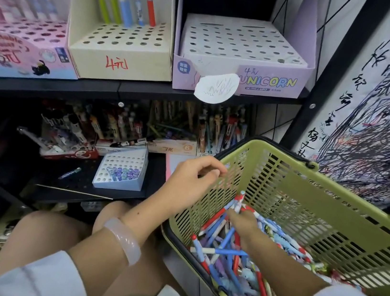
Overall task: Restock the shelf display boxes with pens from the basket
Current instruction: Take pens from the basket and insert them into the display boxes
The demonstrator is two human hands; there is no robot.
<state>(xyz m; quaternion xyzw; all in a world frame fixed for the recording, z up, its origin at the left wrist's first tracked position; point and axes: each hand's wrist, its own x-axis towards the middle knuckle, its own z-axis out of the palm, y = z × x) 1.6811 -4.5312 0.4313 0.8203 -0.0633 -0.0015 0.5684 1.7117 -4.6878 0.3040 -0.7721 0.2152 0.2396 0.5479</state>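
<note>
An olive green plastic basket [330, 209] sits tilted at my right, filled with several red, blue and purple pens [222, 252]. My left hand [192, 180] grips the basket's near rim with curled fingers. My right hand [243, 223] is inside the basket, fingers closing on a pen [239, 200] that sticks up from the pile. On the shelf above stand a cream display box [119, 54] with a few pens at its back, a purple UNICORN box [247, 54] with only empty holes, and a pink box [20, 48] with pens.
The lower shelf holds crowded pen boxes [142, 125] and a small white holed tray [120, 170] with a few purple caps. A scribbled test sheet [383, 99] hangs on the right. My knees [56, 236] are below the shelf.
</note>
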